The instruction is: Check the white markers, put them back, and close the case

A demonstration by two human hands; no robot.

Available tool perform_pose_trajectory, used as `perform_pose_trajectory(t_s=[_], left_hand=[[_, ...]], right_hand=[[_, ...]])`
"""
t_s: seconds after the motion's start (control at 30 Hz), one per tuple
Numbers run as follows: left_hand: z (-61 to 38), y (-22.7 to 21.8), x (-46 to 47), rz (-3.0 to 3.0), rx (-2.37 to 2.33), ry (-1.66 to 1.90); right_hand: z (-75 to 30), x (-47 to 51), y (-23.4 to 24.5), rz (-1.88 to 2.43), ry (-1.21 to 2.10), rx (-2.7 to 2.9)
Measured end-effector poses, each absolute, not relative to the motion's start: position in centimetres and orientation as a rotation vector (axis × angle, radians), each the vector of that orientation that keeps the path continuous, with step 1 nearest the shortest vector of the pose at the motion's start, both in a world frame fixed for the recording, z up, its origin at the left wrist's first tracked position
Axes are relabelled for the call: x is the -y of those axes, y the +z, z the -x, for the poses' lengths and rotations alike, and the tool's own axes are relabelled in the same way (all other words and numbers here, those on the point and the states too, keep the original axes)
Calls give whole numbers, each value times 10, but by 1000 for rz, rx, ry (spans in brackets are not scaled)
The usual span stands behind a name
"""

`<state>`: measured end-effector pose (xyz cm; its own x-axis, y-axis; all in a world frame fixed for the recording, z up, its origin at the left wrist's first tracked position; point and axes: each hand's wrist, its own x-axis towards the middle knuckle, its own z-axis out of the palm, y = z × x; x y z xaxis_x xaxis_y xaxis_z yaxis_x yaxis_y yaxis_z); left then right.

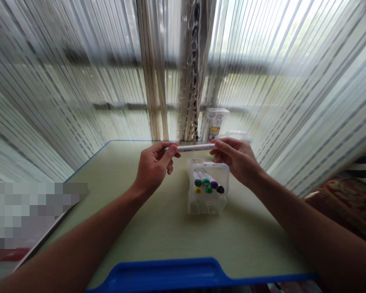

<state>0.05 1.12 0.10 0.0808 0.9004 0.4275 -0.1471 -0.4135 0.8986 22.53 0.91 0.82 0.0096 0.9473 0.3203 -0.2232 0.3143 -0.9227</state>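
A white marker pen is held level in the air, one end in each hand. My left hand pinches its left end, where a bit of blue-green shows by the fingers. My right hand grips the other end between thumb and fingers. Just below and in front of my right hand stands a clear plastic case on the table. Inside lie several markers with coloured ends: yellow, green, teal, purple and black. The ends face me.
The pale green table has a blue edge with a raised lip at the front. Behind, another clear container with a yellow label stands near the string curtain. A patterned cloth lies at the right.
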Motion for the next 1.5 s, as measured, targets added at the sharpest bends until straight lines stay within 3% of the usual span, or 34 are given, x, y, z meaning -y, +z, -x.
perform_pose_trajectory(t_s=[1.5], left_hand=[[-1,2,-13,-1384,-788,1441]], right_hand=[[-227,-10,6,822,1064,1247]])
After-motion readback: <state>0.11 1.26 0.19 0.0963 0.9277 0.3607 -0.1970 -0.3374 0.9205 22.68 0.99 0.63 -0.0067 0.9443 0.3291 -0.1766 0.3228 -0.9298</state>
